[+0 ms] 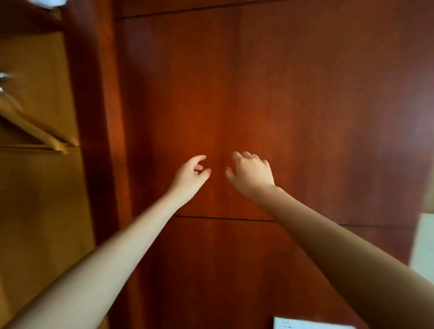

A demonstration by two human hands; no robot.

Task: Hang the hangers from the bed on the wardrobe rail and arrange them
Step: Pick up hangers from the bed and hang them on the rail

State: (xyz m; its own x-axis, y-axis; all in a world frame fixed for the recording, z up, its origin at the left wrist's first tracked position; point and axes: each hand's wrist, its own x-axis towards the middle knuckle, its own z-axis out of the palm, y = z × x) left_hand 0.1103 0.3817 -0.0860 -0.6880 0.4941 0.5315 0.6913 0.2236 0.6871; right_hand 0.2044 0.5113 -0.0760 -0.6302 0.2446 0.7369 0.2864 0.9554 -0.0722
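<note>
While both my arms reach forward in the middle of the head view, my left hand point(190, 175) and right hand point(252, 173) hang side by side, near each other but apart, in front of a red-brown wooden wardrobe panel point(293, 94). My left hand shows its thumb side, with the fingers loosely curved and a gap between thumb and forefinger, and it holds nothing. My right hand shows its back, with the fingers bent loosely forward, and it holds nothing either. I cannot tell whether either hand touches the panel. Wooden hangers point(35, 128) are well off to the left, inside the open wardrobe compartment point(35, 199). Their sloping arms are blurred, and at least two overlap. What they hang from lies at the view's left edge and is too blurred to make out. A white shape point(52, 2) sits in the top left corner, a white sheet point(305, 325) at the bottom edge, and a pale surface point(425, 246) at the right edge
</note>
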